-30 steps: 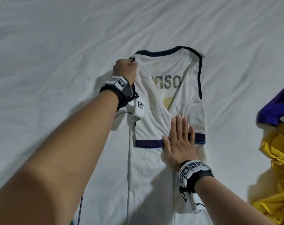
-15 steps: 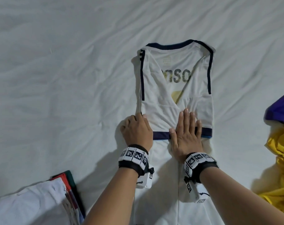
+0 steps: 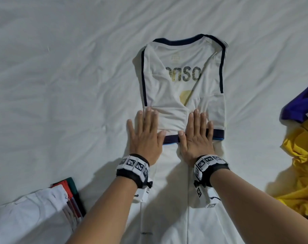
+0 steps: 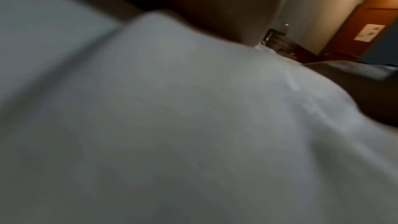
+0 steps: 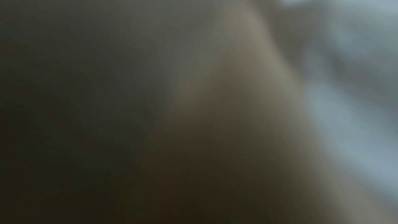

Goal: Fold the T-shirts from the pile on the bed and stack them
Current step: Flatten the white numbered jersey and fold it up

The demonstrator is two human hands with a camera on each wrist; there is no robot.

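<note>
While the head view looks straight down, the white jersey (image 3: 184, 88) lies in the centre of the frame on the white bed sheet (image 3: 61, 76), its sides and sleeves turned inward into a narrow strip with navy trim. Both hands lie flat with fingers straight and together, gripping nothing: the left hand (image 3: 145, 136) presses the strip's left edge, partly on the sheet, and the right hand (image 3: 196, 136) presses the folded sleeve band just right of centre. At the lower left sits a stack of folded shirts (image 3: 35, 213); at the right edge, a yellow and purple pile (image 3: 301, 166) waits.

From the left wrist view, only blurred pale cloth (image 4: 172, 125) fills the frame, with a wall and a brown door (image 4: 366, 28) in the upper right; the fingers are not visible.

From the right wrist view, everything is dark and smeared, so nothing can be told from it.

Judging by its drape and creasing, the jersey looks thin, light, limp and probably slick, so folds may slide apart once released. Best purchase would seem to be a pinch at the 2 bottom hem corners, out of frame at the bottom, lifting both together towards the collar.
</note>
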